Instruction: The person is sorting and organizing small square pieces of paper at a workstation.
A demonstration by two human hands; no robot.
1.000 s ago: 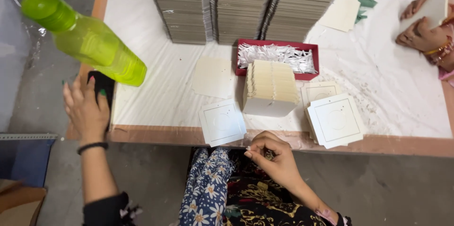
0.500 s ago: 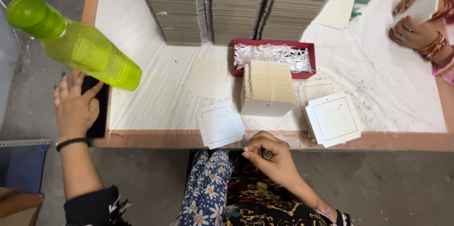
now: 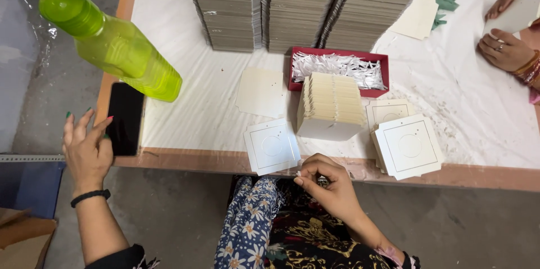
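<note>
1. The left hand [image 3: 87,148] hovers off the table's [image 3: 185,159] left corner with its fingers [image 3: 76,125] loosely spread. The thumb lies at the edge of the black phone [image 3: 125,118]; I cannot tell whether it touches. The hand holds nothing.
2. The phone lies flat on the table's rim. Just behind it stands a green bottle [image 3: 112,44], its base near the phone's top corner.
3. A blank card [image 3: 261,92] lies flat mid-table. A printed card [image 3: 272,146] lies nearer the front edge, slightly askew and overhanging it.
4. The right hand [image 3: 326,184] is over the lap, just below the table edge and beside the printed card. Its thumb and forefinger are pressed together, pinching a small pale bit [image 3: 298,174]. Something glints inside the curled fingers, too small to make out.
5. Judged from this, the step in hand is readying that bit for a card. The printed card is the nearest, apart from the pinch but close.
6. A next move would call for a steady pinch and a free hand to hold the card flat. The left hand is well apart from it, by the phone.
7. Behind stand tall card stacks [image 3: 304,4], a red tray [image 3: 337,50] of white shreds [image 3: 337,69], and a block of cards [image 3: 332,103] on edge.
8. Right of those lies a pile of printed cards [image 3: 408,146].
9. At the far right, another person's hands [image 3: 506,49] hold a pale card [image 3: 520,13].
</note>
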